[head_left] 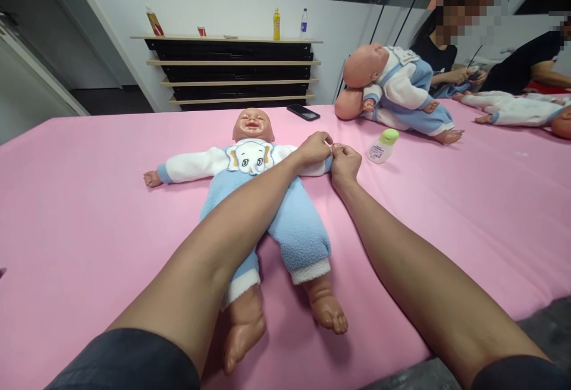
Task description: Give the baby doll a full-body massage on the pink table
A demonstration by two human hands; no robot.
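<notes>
A baby doll point(298, 223) in a white and blue fleece outfit with an elephant on the chest lies on its back, arms spread. Both my hands are at the end of the doll's arm on the right side. My left hand point(316, 147) reaches across the doll's body, its fingers closed at the blue cuff. From the other side my right hand point(346, 164) closes its fingers round the doll's hand, which is mostly hidden between my two hands. A small bottle with a green cap point(382, 147) stands tilted just right of my right hand.
A pink-covered table point(80, 229) bears everything. Behind the doll lies a black phone point(303, 112). Two more dolls point(401, 90) are piled at the back right; another doll point(517, 107) lies further right, near two people. Bottles stand on a shelf point(232, 39) at the wall.
</notes>
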